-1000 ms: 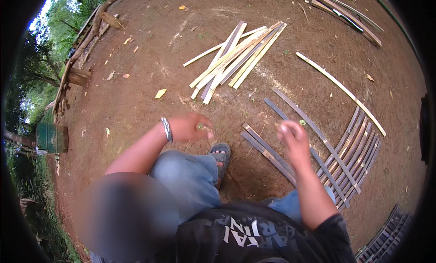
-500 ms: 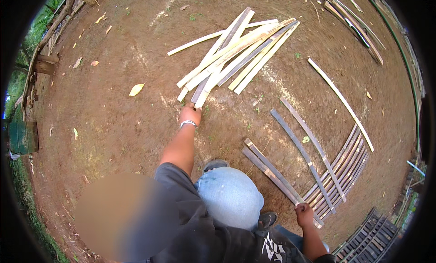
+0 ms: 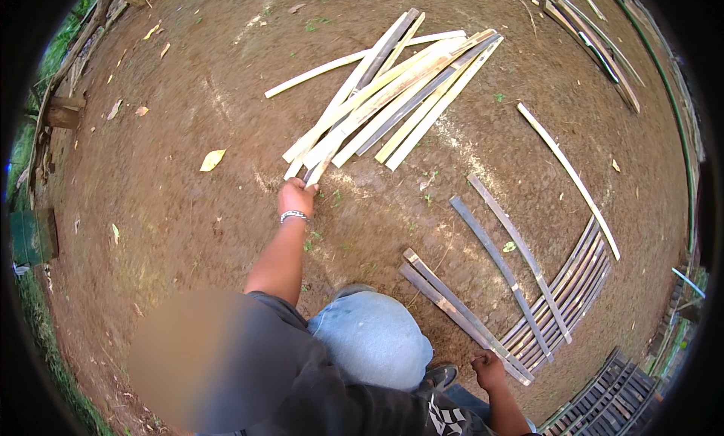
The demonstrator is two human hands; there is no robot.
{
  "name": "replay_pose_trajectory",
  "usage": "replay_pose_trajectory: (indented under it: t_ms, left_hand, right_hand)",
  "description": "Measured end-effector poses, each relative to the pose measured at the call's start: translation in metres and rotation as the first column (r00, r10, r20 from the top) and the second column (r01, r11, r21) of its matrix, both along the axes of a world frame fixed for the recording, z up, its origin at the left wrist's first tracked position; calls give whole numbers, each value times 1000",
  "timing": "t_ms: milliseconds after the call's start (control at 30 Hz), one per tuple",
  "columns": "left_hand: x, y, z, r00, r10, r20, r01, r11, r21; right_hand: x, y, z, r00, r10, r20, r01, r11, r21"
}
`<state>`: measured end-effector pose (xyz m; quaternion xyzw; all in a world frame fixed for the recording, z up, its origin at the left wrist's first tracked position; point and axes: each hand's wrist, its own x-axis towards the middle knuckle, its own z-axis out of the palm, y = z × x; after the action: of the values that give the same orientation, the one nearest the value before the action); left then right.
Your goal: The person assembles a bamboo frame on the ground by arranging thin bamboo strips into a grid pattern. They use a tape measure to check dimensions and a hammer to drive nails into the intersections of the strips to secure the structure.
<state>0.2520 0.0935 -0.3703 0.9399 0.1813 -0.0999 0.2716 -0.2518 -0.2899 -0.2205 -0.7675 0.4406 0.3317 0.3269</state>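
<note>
Pale and dark bamboo slats (image 3: 392, 108) lie in a crossed pile on the dirt ahead. My left hand (image 3: 296, 197), with a bracelet at its wrist, is closed on the near end of a slat at the pile's lower left. Whether it grips more than one is hard to tell. At lower right, my right hand (image 3: 489, 367) has its fingers curled in beside a pair of dark slats (image 3: 460, 304). Anything inside those fingers is hidden. Just beyond, several slats lie side by side in a row (image 3: 577, 285), with two dark slats (image 3: 520, 247) laid across them.
A single pale slat (image 3: 562, 168) lies at the row's far end. More long strips (image 3: 592, 44) rest at the upper right. A dark slatted panel (image 3: 607, 398) is at the lower right, a green container (image 3: 32, 236) at the left edge. My bent knee (image 3: 369, 338) is between my arms.
My left hand has shifted slightly left and nearer, and the slat end in it has moved along. My right hand has drawn left, off the dark slats' ends.
</note>
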Motion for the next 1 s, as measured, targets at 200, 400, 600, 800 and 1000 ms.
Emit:
replay_pose_trajectory:
  t_ms: [200, 400, 600, 800, 1000]
  left_hand:
    - [45, 52, 30, 965, 15, 263, -87, 961, 263]
    - [80, 76, 68, 817, -23, 576, -156, 953, 260]
    - [46, 48, 48, 749, -202, 631, 57, 968, 243]
    - [-6, 5, 13, 725, -425, 542, 405, 900, 163]
    - [15, 10, 16, 749, -268, 607, 231, 963, 139]
  right_hand:
    - [1, -5, -8, 998, -39, 55, 40, 999, -17]
    - [-20, -12, -25, 999, -18, 46, 20, 999, -32]
    - [-14, -15, -23, 991, -132, 20, 132, 991, 0]
    - [-30, -11, -38, 992, -123, 13, 123, 992, 7]
    - [-41, -10, -45, 999, -33, 24, 32, 999, 20]
